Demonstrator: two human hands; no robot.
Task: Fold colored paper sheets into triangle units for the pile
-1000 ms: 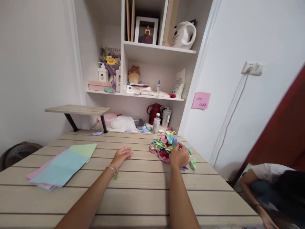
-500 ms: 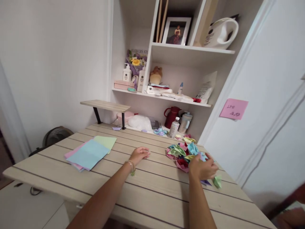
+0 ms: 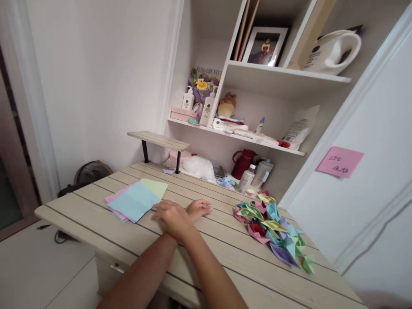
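Observation:
My right hand is crossed over my left wrist. Its fingers stretch towards a stack of square paper, close to the right edge of the blue sheet; whether the fingertips touch it I cannot tell. Under the blue sheet lie a pink sheet and a green sheet. Palm turned inwards, my left hand rests on the slatted table with loosely bent fingers and nothing visible in it. To the right is a pile of folded paper pieces in several colours, with a purple piece at its front.
A small raised stand is at the table's back left. Along the back are a clear bottle, a dark red jug and a light tumbler. Shelves rise behind. A pink note is stuck on the right wall.
My right hand has left the folded paper pile and swung left across my left wrist to the sheets. My left hand stays in about the same spot. The view has shifted.

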